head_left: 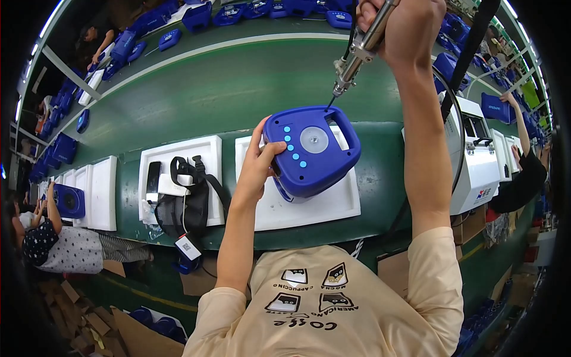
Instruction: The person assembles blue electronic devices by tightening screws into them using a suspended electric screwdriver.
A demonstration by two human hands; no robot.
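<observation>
A blue plastic speaker-like housing [285, 169] with light-blue round buttons, a clear round window and a handle opening stands tilted over a white foam tray [339, 209]. My left hand [259, 159] grips its left side, thumb on the face beside the buttons. Above it, my right hand [410, 30] is wrapped around a metal power screwdriver [355, 59]. The driver's thin bit points down at the housing's top edge, near the handle, and appears to meet a screw hole there. Other dark screw holes show at the face's corners.
Left of me, another foam tray [215, 146] holds a black bag [178, 208] and a phone [153, 178]. A white machine [476, 154] stands at the right, beside a hanging cable. Beyond the bench runs a green conveyor [208, 77] with blue housings on its far side. Co-workers sit both sides.
</observation>
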